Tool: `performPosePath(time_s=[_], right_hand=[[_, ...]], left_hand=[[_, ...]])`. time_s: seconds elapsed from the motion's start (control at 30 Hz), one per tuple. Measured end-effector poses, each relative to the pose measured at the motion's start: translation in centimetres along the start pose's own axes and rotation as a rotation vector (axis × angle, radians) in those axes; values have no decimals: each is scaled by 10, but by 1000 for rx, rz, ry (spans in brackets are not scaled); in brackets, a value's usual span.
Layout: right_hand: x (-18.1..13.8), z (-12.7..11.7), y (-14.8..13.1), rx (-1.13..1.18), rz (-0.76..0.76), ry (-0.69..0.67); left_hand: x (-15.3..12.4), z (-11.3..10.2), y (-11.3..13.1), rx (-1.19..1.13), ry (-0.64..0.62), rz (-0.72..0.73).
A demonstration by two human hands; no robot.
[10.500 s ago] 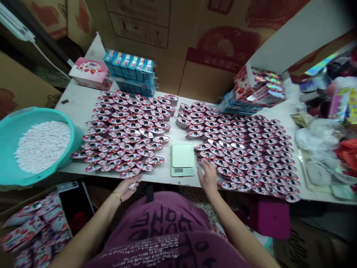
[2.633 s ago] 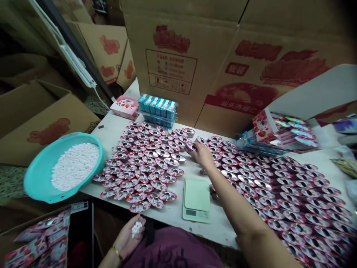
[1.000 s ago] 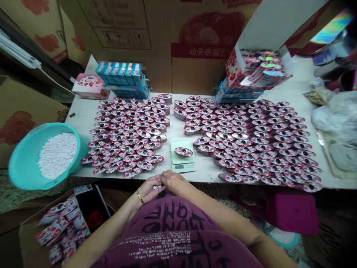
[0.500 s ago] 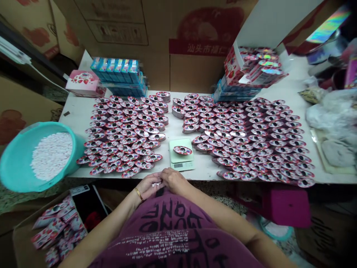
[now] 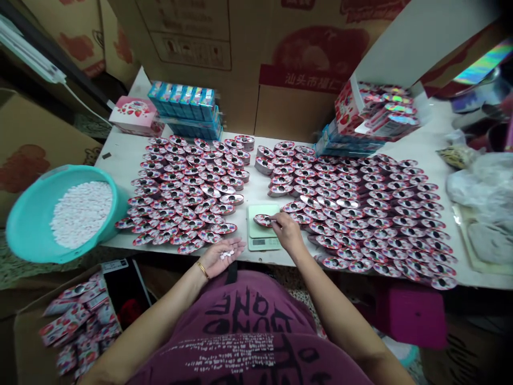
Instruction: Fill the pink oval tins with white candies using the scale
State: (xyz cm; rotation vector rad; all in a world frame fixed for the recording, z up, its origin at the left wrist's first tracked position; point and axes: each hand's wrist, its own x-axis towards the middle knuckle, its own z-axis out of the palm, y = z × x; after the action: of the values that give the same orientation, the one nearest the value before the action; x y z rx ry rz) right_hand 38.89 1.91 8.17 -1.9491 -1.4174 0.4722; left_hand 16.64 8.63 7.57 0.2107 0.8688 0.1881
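- Left hand: palm up and open at the near edge of the tabletop, cupping a few white tablets. Half a second ago both hands met over this palm, below the edge; now they are apart.
- Right hand: has gone forward from the palm to the scale; its fingertips are pinched together over the tin that lies on the pan. Whether a tablet sits between them cannot be told. Judged from this shift, tablets pass from the palm into the tin while it is weighed.
- Scale: stands at the near edge, in the lane between the two fields of tins. The tin on it lies toward the far half of the pan, touching no other tin.
- Left field of tins: overlapping rows, reaching almost to the near edge; little bare surface beside the left hand.
- Right field of tins: wider, its nearest tins just beside the right wrist. A sideways sweep of either forearm would likely disturb a row.
- Open room: the bare lane behind the scale, running toward the far edge.
- Basin: teal, heaped with tablets, overhanging the left corner.
- Far edge: blue boxes, a pink box and stacked packets against cartons.
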Motion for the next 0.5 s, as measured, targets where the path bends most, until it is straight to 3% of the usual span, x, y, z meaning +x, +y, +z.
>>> performPosePath(time_s=[0.07, 0.17, 0.23, 0.37, 0.43, 0.5], right_hand=[[-10, 5, -21, 104, -2, -21], [-22, 18, -55, 240, -92, -180], [-24, 21, -60, 239, -117, -204], [-15, -2, -16, 55, 76, 88], [-8, -19, 13, -7, 115, 122], [-4, -27, 33, -46, 89, 66]], left_hand=[[0, -3, -4, -8, 18, -9], [3, -7, -9, -66, -14, -61], [3, -11, -10, -106, -31, -95], [-4, -23, -4, -103, 17, -59], [-9, -30, 1, -104, 40, -12], [-11, -35, 5, -108, 52, 34]])
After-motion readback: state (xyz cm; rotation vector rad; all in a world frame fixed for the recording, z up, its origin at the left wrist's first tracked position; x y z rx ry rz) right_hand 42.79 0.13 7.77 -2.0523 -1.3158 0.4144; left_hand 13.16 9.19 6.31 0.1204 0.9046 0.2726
